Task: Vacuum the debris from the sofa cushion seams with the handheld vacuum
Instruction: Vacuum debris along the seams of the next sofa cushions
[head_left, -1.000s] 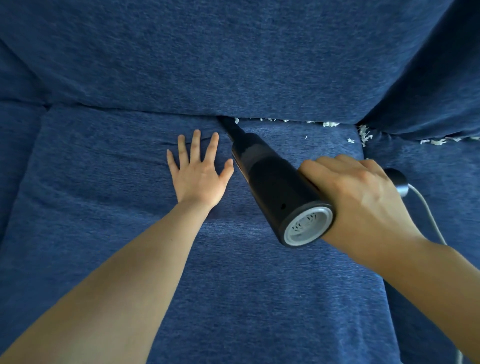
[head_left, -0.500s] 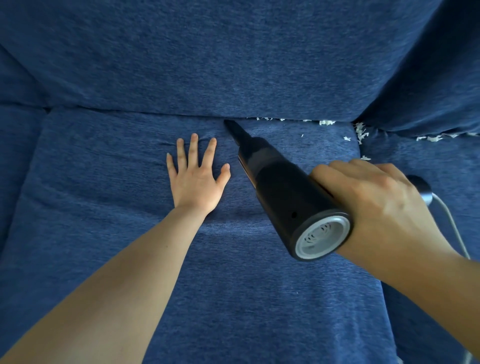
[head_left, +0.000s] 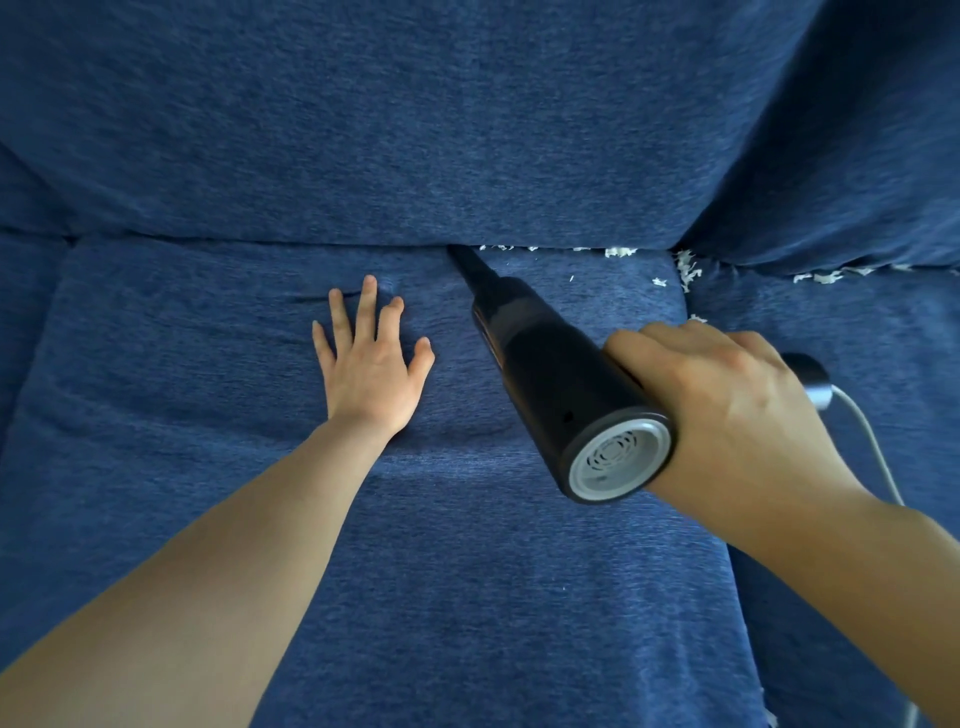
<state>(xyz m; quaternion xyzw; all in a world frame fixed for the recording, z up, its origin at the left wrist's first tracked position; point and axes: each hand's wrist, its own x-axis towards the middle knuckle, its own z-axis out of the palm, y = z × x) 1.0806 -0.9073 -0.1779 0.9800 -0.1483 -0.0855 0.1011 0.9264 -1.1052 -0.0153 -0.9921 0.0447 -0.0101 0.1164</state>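
Pointing its narrow nozzle into the far seam, the black cylindrical handheld vacuum (head_left: 550, 387) slants across the blue fabric seat cushion (head_left: 467, 597). The right hand (head_left: 727, 410) reaches in from the near right, fingers curled round its handle. White crumbly debris (head_left: 618, 252) lines the seam further right. Left of the vacuum, the left hand (head_left: 371, 364) presses flat, fingers spread, on the cushion.

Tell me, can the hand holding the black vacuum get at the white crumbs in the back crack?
Probably yes. The right hand already has the black handheld vacuum in that seam, and nothing blocks the white crumbs beside it.
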